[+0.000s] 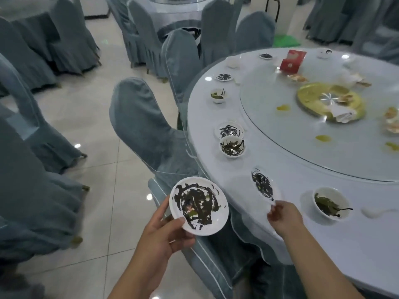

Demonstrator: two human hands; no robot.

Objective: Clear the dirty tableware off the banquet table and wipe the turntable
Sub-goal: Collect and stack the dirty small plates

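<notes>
No writing reads on the red packet (292, 61). Left hand (159, 236) grips a smeared plate (198, 205) off the table (248, 216); right hand (285, 216) pinches a second plate (263, 184) at the near edge, bowl (329, 205) beside

Chairs in soft blue-grey covers (149, 126) stand on a shiny pale tiled floor (90, 117), another round table with a blue-grey cloth (172, 16) sits far behind them, and something bright green (286, 41) lies on the floor by a white wall.
</notes>
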